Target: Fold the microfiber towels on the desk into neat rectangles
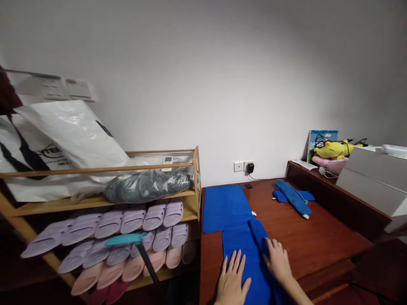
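A bright blue cloth (232, 216) lies spread on the dark red wooden table (311, 237), its near part narrower than its far part. My left hand (231, 281) lies flat on the near end of the cloth, fingers spread and open. My right hand (277, 260) rests on the cloth's right edge with fingers stretched out, holding nothing. A second blue cloth (294, 198), folded or bundled, lies further back on the table to the right, away from both hands.
A wooden shoe rack (193, 182) with several lilac and pink slippers (133, 220) stands left of the table, plastic bags on its top shelf. A wall socket with a plug (249, 167) is behind. Plush toys (335, 150) and white boxes (375, 178) sit on a raised ledge at right.
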A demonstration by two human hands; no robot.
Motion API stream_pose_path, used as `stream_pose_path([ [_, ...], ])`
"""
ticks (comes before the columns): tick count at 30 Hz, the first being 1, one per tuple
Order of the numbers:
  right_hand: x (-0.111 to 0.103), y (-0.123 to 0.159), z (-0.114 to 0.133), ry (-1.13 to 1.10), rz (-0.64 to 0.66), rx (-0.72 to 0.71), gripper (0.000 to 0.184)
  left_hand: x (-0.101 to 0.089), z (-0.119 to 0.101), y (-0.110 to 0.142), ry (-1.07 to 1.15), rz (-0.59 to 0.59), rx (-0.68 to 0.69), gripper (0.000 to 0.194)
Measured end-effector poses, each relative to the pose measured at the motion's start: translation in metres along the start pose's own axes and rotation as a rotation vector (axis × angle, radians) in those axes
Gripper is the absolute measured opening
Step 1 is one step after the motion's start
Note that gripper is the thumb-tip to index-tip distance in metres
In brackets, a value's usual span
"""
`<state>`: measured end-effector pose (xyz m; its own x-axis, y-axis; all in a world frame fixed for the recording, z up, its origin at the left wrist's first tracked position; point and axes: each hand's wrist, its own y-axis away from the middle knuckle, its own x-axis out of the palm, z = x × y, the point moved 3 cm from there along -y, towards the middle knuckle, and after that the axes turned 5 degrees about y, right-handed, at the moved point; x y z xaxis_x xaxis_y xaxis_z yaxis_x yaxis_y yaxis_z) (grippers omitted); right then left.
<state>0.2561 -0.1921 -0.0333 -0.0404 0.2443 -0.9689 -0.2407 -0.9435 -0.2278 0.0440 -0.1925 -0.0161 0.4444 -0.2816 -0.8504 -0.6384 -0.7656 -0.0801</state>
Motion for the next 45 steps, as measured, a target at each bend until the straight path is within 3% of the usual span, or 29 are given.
stream_pose_path([
  [4,-0.023,-0.004,-0.068,0.113,-0.022,0.201,0.047,0.005,0.005,0.005,-0.023,-0.017,0.003,0.060],
  [6,-0.041,0.000,-0.072,0.114,-0.078,0.193,0.048,0.005,0.004,0.004,-0.051,-0.024,-0.004,0.058],
  [8,-0.053,0.009,-0.046,0.000,-0.102,0.054,0.050,0.005,0.000,0.002,-0.083,-0.037,-0.011,0.056],
  [10,-0.054,0.022,-0.002,-0.188,-0.034,-0.163,0.053,0.006,-0.003,0.001,-0.116,-0.046,-0.018,0.055],
  [13,-0.036,0.045,0.058,-0.382,0.168,-0.340,0.057,0.010,-0.002,0.008,-0.170,-0.060,-0.062,0.051],
  [16,-0.013,0.059,0.074,-0.398,0.226,-0.385,0.058,0.015,0.005,0.024,-0.245,-0.112,-0.145,0.045],
  [19,0.001,0.057,0.043,-0.308,0.191,-0.379,0.055,0.016,0.015,0.041,-0.314,-0.178,-0.204,0.037],
  [23,-0.002,0.036,-0.040,-0.120,0.151,-0.302,0.055,0.010,0.021,0.049,-0.358,-0.200,-0.179,0.036],
  [27,-0.014,0.012,-0.122,0.044,0.201,-0.285,0.050,-0.006,0.032,0.051,-0.388,-0.181,-0.187,0.040],
  [29,-0.017,0.002,-0.152,0.126,0.209,-0.204,0.048,-0.016,0.043,0.056,-0.410,-0.179,-0.211,0.042],
  [31,-0.018,-0.005,-0.168,0.207,0.180,-0.071,0.046,-0.024,0.054,0.062,-0.431,-0.196,-0.249,0.042],
  [33,-0.020,-0.008,-0.159,0.240,0.078,0.033,0.044,-0.028,0.058,0.065,-0.442,-0.215,-0.284,0.043],
  [35,-0.021,-0.003,-0.119,0.171,-0.055,0.020,0.045,-0.028,0.053,0.059,-0.430,-0.231,-0.281,0.049],
  [36,-0.021,0.002,-0.090,0.088,-0.093,-0.053,0.045,-0.026,0.047,0.052,-0.411,-0.238,-0.255,0.053],
  [39,-0.012,0.021,0.003,-0.182,-0.008,-0.276,0.050,-0.017,0.030,0.027,-0.337,-0.268,-0.173,0.059],
  [41,-0.003,0.029,0.042,-0.281,0.081,-0.358,0.053,-0.011,0.029,0.014,-0.308,-0.278,-0.185,0.054],
  [43,0.006,0.027,0.047,-0.279,0.121,-0.353,0.055,-0.007,0.037,0.008,-0.301,-0.264,-0.225,0.053],
  [45,0.012,0.017,0.016,-0.210,0.118,-0.253,0.055,-0.007,0.048,0.009,-0.301,-0.240,-0.239,0.054],
])
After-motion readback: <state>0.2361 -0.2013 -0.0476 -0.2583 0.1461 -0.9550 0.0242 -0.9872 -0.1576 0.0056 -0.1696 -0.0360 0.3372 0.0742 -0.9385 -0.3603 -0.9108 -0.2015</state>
